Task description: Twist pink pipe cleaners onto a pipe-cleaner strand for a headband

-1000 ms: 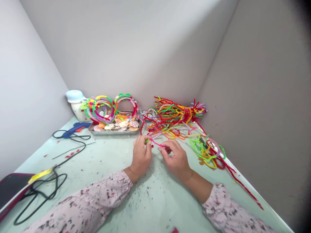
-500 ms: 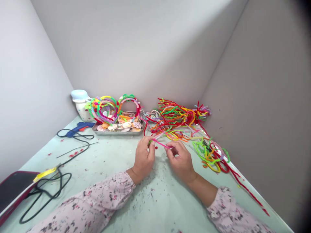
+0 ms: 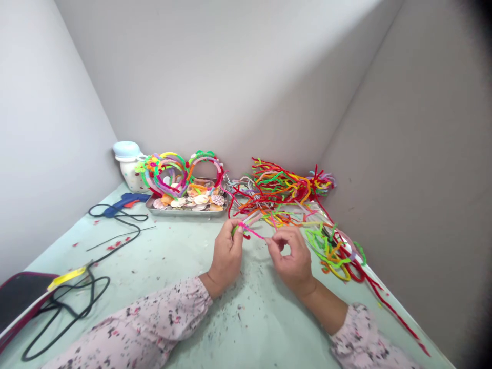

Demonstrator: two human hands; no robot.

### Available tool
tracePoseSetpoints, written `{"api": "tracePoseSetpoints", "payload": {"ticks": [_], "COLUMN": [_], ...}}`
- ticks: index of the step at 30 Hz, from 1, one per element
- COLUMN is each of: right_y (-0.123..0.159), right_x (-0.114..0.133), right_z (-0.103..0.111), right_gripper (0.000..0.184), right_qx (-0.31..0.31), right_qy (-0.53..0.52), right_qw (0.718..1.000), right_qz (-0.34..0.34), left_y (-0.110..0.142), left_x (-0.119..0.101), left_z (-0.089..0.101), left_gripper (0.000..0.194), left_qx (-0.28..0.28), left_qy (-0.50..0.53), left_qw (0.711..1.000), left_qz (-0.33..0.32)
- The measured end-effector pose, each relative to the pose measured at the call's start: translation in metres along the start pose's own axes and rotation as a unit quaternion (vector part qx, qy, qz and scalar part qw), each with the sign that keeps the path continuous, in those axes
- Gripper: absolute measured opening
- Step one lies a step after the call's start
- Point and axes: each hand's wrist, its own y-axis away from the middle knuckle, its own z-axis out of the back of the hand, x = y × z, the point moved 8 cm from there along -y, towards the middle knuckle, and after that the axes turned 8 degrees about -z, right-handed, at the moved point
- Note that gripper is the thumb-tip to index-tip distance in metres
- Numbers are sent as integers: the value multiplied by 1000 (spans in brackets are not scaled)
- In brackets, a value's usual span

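A fuzzy pink pipe cleaner [image 3: 255, 233] stretches between my two hands over the middle of the table. My left hand [image 3: 226, 253] pinches it between thumb and fingers, with a bit of green pipe cleaner [image 3: 233, 230] showing at the same grip. At the other end, the thumb and forefinger of my right hand [image 3: 295, 260] close on its tip, forming a ring. Just beyond my left fingertips lies a small red piece [image 3: 246, 237]. The part inside my left hand is hidden.
A metal tray [image 3: 188, 211] of seashells with pipe-cleaner headbands [image 3: 163, 177] stands at the back. Bundled pipe cleaners [image 3: 282, 184] lie to its right, a tangle [image 3: 332, 251] nearer. On the left are a blue glue gun [image 3: 121, 205], black cord [image 3: 92, 302] and white cup [image 3: 129, 169].
My right hand has moved slightly right and down, its finger ring now more visible. The pink pipe cleaner slopes down between the hands. The whole view has shifted a little.
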Motion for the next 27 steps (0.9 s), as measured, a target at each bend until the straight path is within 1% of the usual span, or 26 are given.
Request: {"api": "tracePoseSetpoints", "payload": {"ticks": [2, 3, 4, 5, 6, 7, 10, 13, 15, 18, 21, 24, 27], "right_y": [7, 10, 13, 13, 13, 11, 4, 2, 3, 3, 2, 3, 2], "right_x": [2, 1, 0, -3, -5, -7, -8, -1, 1, 2, 4, 7, 12], "right_z": [-22, -33, -39, -43, -43, -41, -28, -16, -13, -13, -12, -8, -3], "right_gripper": [5, 8, 14, 22, 28, 32, 41, 38, 31, 23, 23, 23, 23], "right_qx": [115, 170, 202, 214, 211, 194, 126, 79, 67, 60, 45, 20, -6], "right_qy": [-5, -3, -5, -5, -5, -3, 1, -13, -27, -29, -13, 10, 45], "right_qw": [993, 985, 979, 977, 977, 980, 991, 997, 997, 998, 998, 998, 994], "right_qz": [16, 13, 7, -9, -21, -33, -35, 3, 19, 23, 36, 63, 94], "left_y": [1, 2, 2, 3, 5, 6, 8, 8, 7, 6, 7, 9, 10], "left_x": [1, 1, 1, 0, -1, -2, -2, -2, -2, -4, -5, -6, -11], "left_z": [0, 0, -1, -2, -4, -5, -9, -11, -12, -15, -16, -18, -19], "left_gripper": [14, 14, 14, 15, 15, 15, 15, 15, 15, 15, 15, 15, 15], "left_qx": [-3, -3, 1, 6, 12, 19, 39, 55, 65, 84, 96, 106, 119], "left_qy": [12, 20, 29, 37, 43, 45, 27, 16, 18, 21, 14, 0, -22], "left_qw": [1000, 1000, 1000, 999, 999, 999, 999, 998, 998, 996, 995, 993, 990], "left_qz": [6, 7, 7, 5, 3, 2, -1, -12, -19, -31, -38, -44, -70]}}
